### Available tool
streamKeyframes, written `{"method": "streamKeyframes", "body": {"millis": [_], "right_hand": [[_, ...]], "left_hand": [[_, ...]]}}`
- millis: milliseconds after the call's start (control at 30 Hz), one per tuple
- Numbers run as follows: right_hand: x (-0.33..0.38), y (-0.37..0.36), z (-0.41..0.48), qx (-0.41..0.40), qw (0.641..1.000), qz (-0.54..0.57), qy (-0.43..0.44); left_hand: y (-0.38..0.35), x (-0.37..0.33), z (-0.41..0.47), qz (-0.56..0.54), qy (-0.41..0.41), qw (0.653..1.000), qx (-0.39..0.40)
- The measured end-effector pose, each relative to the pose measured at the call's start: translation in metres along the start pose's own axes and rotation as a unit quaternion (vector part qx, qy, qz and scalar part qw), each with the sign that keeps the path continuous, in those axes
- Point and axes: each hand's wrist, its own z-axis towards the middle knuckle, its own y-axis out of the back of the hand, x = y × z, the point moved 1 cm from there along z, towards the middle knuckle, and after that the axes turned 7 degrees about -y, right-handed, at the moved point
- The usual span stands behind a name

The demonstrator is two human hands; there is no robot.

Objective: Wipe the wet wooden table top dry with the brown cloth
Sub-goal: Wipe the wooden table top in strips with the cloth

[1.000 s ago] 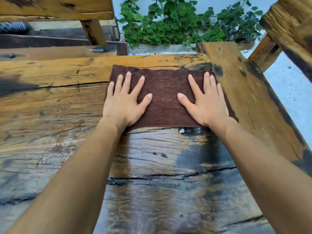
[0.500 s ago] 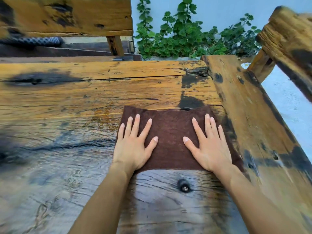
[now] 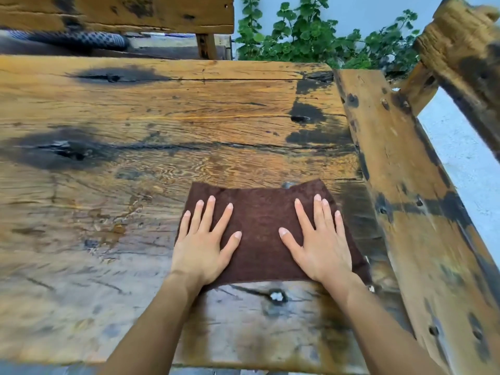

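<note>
Both hands are in the head view, and they lie flat on the brown cloth (image 3: pixel 259 231), pressing it on the wooden worktop (image 3: pixel 140 123). The left hand (image 3: pixel 201 249) covers the cloth's 9 o'clock half and the right hand (image 3: pixel 322 246) covers its 3 o'clock half. The fingers are straight and spread, pointing to 12 o'clock, and the thumbs point toward each other with a bare strip of cloth between them. Nothing is gripped; the palms only push down.

The cloth is spread out in one flat sheet, with its long axis from 9 to 3 o'clock, near the worktop's 3 o'clock edge. Just beside that edge there is a separate plank (image 3: pixel 400 169).

From the cloth, the widest unwiped part of the worktop lies toward 9 and 10 o'clock, where a wet shine (image 3: pixel 113 226) shows on the grain. More boards continue toward 12 o'clock, and a dark knot (image 3: pixel 277 296) sits at 6 o'clock, just beyond the cloth's near edge.

I judge that the next stroke depends on this: the wet part is on the left hand's side, so the cloth must travel sideways along its own long axis, with the left hand in front and the right hand behind it.
</note>
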Motion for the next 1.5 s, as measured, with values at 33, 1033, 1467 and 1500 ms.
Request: {"method": "streamKeyframes", "body": {"millis": [33,1033,1467,1500], "right_hand": [[0.001,-0.003,-0.012,0.0,1.0,0.004,0.001],[0.008,-0.039,-0.179,-0.077,0.995,0.019,-0.052],[0.016,-0.036,-0.112,-0.091,0.993,0.04,-0.069],[0.016,-0.035,-0.106,-0.085,0.994,0.037,-0.065]], "left_hand": [[-0.002,0.0,-0.012,-0.005,0.001,1.0,-0.002],[-0.008,-0.021,-0.168,-0.047,0.045,0.998,-0.017],[-0.01,-0.022,-0.117,-0.042,0.122,0.99,-0.05],[-0.01,-0.018,-0.112,-0.042,0.122,0.991,-0.046]]}}
